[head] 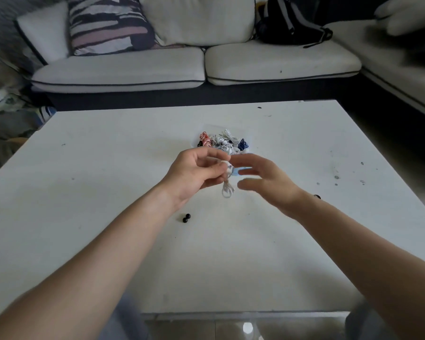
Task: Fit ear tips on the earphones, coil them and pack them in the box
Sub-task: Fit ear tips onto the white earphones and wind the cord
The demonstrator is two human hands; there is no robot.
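Item: white earphones (pixel 227 185) | Place: above mid tabletop (pixel 84 192), pinched in your left hand (pixel 194 175) fingers | Axis: 12-to-6, loop end hanging toward 6 | Your right hand (pixel 265 184): at 3 o'clock, fingers spread, holding nothing | Black ear tips (pixel 186 217): two, touching, at 7 | Earphone pile (pixel 222 142): at 12.

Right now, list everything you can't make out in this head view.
All in the head view:
- White earphones: the buds are mostly hidden in the left hand's grip, so fitted tips cannot be told.
- Right hand: motion-blurred; whether it touches the cable is unclear.
- Pile of coiled earphones: near edge hidden by both hands; any box under it is too faint.
- Two black ear tips: too small for detail.
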